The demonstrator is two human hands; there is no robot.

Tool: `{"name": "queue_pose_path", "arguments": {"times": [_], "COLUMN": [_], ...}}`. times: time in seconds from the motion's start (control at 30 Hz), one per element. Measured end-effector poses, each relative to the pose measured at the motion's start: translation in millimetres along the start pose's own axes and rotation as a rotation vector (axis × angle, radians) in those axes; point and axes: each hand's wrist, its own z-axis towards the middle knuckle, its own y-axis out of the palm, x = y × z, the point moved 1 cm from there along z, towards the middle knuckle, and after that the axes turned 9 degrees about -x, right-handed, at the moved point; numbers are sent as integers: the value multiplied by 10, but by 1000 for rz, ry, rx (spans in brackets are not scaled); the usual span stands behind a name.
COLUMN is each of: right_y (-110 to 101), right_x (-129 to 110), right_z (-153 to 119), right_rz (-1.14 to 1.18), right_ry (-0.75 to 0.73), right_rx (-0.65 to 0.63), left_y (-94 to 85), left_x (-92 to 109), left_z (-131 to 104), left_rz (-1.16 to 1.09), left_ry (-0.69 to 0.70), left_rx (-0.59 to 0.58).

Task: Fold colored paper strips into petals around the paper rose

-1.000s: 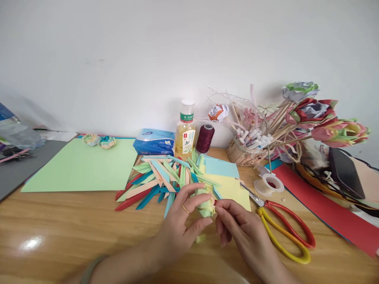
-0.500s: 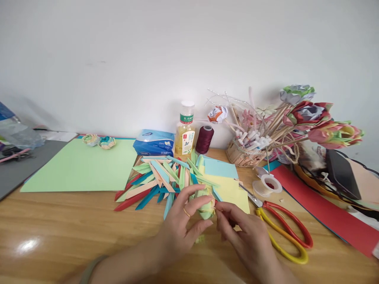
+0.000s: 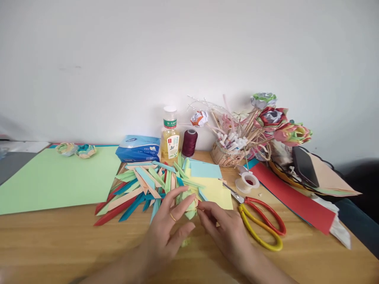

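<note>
A small light-green folded paper piece (image 3: 190, 204) is held between the two hands, low in the middle of the view. My left hand (image 3: 170, 225) has its fingers curved around the piece's left and top, with the thumb below. The fingertips of my right hand (image 3: 220, 225) are pinched together at the piece's right edge, by a small pinkish part. Just behind the hands is a heap of folded paper strips (image 3: 142, 187) in red, blue, green and peach. Yellow paper (image 3: 217, 191) and light-blue paper (image 3: 205, 169) lie behind the right hand.
Scissors (image 3: 260, 221) and a white spool (image 3: 247, 182) lie to the right. At the back are a tissue pack (image 3: 137, 149), a bottle (image 3: 170, 136), maroon thread (image 3: 189, 142) and a basket (image 3: 226, 156) with paper flowers. Green sheets (image 3: 65, 177) are left, red paper (image 3: 296, 201) right.
The camera view has turned right, so the things on the table appear further left. Both hands keep almost the same hold on the green paper piece.
</note>
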Motion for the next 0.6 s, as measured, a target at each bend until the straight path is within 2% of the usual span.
{"name": "queue_pose_path", "arguments": {"times": [0.17,0.23,0.33,0.47,0.6], "right_y": [-5,-13,-30,-51,-63], "right_x": [-3,0,5,-7,-26], "right_z": [12,11,8,15,23], "right_rz": [-29,-31,-21,13,54], "right_ry": [3,6,14,14,41], "right_rx": [31,42,40,-2,-53], "left_y": [25,32,32,32,46], "left_x": [-41,-39,-20,-17,-40], "left_z": [-41,-40,-26,-15,-29], "left_rz": [-251,-305,-312,-210,-41], "left_ry": [-268,-308,-294,-280,-156], "left_rx": [-25,-73,-122,-116,-102]}}
